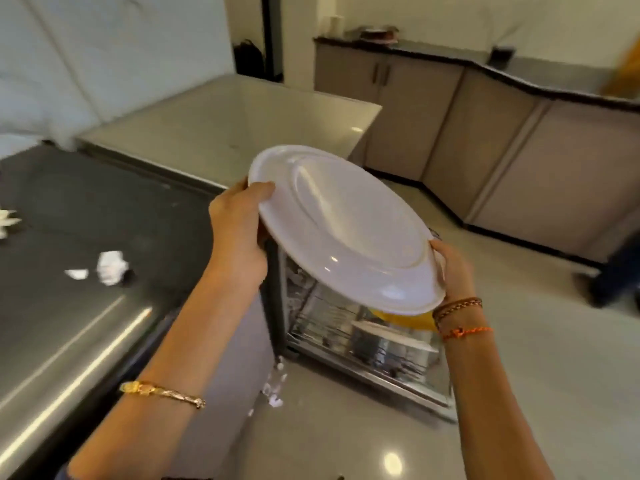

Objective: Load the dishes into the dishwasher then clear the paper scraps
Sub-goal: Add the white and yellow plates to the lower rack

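Note:
A large white plate [346,223] is tilted in the air, held by both hands. My left hand [239,230] grips its upper left rim and my right hand [450,268] grips its lower right rim. Below the plate stands the open dishwasher with a wire rack [332,323]; a yellow dish [408,318] shows in it under the plate's edge. White paper scraps [110,266] lie on the dark countertop [69,323] at the left, more paper scraps [7,221] sit at the far left edge, and some scraps [275,386] lie on the floor by the dishwasher's corner.
A pale table [235,116] stands beyond the countertop. Beige cabinets [485,140] under a dark worktop line the back and right wall. A person's dark trouser leg [613,275] is at the right edge. Glossy floor tiles [519,375] spread to the right of the dishwasher.

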Available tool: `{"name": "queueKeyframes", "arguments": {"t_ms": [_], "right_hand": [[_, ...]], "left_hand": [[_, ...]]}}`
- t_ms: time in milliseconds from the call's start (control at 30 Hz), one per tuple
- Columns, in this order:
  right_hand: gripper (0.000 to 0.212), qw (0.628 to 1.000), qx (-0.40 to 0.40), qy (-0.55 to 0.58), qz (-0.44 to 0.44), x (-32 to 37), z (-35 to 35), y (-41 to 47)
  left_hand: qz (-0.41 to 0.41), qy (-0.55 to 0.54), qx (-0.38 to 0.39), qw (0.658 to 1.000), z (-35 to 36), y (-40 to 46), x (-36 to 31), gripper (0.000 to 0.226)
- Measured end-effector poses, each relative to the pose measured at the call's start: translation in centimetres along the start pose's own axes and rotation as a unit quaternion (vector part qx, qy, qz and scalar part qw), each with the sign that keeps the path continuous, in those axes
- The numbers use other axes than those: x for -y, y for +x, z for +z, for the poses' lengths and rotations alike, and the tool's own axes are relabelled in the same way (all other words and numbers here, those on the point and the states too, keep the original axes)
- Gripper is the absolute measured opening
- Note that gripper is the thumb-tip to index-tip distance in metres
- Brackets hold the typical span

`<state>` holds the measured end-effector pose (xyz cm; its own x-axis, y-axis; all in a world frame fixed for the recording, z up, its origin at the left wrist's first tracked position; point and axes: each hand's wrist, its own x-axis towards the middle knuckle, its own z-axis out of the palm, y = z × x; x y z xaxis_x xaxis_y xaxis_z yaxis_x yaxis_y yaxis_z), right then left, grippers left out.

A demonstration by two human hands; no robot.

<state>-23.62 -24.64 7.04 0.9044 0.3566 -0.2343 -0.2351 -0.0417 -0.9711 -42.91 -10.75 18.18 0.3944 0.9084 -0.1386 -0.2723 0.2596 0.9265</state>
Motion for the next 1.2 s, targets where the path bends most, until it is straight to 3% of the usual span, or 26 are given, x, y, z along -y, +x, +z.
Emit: {"name": "queueKeyframes", "arguments": {"t_ms": [67, 100, 167, 233, 300, 400, 467, 533, 700, 733, 800, 833, 867, 900, 1000, 1200], "right_hand": [[0.014, 0.995, -0.022, -0.018, 0.096, -2.6, -6.3, 4.8], [0.004, 0.991, -0.022, -0.017, 0.134, -3.9, -9.0, 6.0], [0.036, 0.988, -0.058, -0.048, 0.134, -5.0, -12.6, 6.6], [0.024, 0.974, -0.118, 0.063, 0.181, -4.5, -13.8, 5.8], [0.006, 0.956, -0.152, 0.131, 0.213, -3.9, -14.1, 5.7], [0.017, 0.933, -0.21, 0.18, 0.229, -4.9, -15.0, 7.2], [0.03, 0.916, -0.259, 0.171, 0.256, -6.4, -16.2, 10.2], [0.032, 0.906, -0.267, 0.183, 0.273, -7.0, -16.0, 9.8], [0.011, 0.898, -0.284, 0.113, 0.317, -10.8, -17.4, 11.0], [0.018, 0.897, -0.276, 0.104, 0.33, -11.4, -17.6, 10.5], [0.081, 0.899, -0.261, 0.1, 0.339, -13.2, -18.5, 9.9], [0.098, 0.901, -0.256, 0.101, 0.336, -14.3, -18.9, 9.9], [0.099, 0.9, -0.254, 0.104, 0.34, -14.7, -19.1, 9.9], [0.086, 0.896, -0.248, 0.113, 0.35, -14.4, -18.9, 10.0], [0.017, 0.875, -0.266, 0.155, 0.372, -13.8, -18.2, 10.9], [0.026, 0.873, -0.266, 0.131, 0.387, -18.6, -18.0, 17.2]], "left_hand": [[-0.036, 0.026, 0.037, 0.998, 3.7, 0.3, 2.9, 0.02], [-0.06, 0.036, 0.056, 0.996, 5.4, 0.5, 4.3, 0.021], [-0.107, 0.05, 0.083, 0.989, 8.0, 1.0, 7.0, 0.019], [-0.161, 0.072, 0.096, 0.98, 10.4, 2.2, 9.9, 0.015], [-0.22, 0.086, 0.089, 0.968, 12.2, 3.9, 13.1, 0.009], [-0.296, 0.106, 0.064, 0.947, 13.4, 6.3, 17.8, 0.018], [-0.37, 0.129, 0.04, 0.919, 15.2, 8.4, 22.0, 0.012], [-0.404, 0.131, 0.022, 0.905, 14.3, 8.7, 23.5, 0.019], [-0.444, 0.233, -0.042, 0.865, 13.6, 9.1, 29.6, 0.021], [-0.442, 0.27, -0.047, 0.854, 13.0, 8.8, 30.5, 0.019], [-0.439, 0.31, -0.058, 0.841, 11.9, 8.2, 31.7, 0.014], [-0.439, 0.314, -0.063, 0.84, 11.5, 8.1, 32.1, 0.014], [-0.446, 0.302, -0.069, 0.84, 11.1, 8.0, 32.6, 0.015], [-0.461, 0.271, -0.074, 0.842, 11.1, 7.9, 32.9, 0.015], [-0.489, 0.174, -0.081, 0.851, 11.5, 8.5, 33.8, 0.018], [-0.484, 0.082, -0.122, 0.862, 12.9, 12.1, 40.1, 0.027]]}}
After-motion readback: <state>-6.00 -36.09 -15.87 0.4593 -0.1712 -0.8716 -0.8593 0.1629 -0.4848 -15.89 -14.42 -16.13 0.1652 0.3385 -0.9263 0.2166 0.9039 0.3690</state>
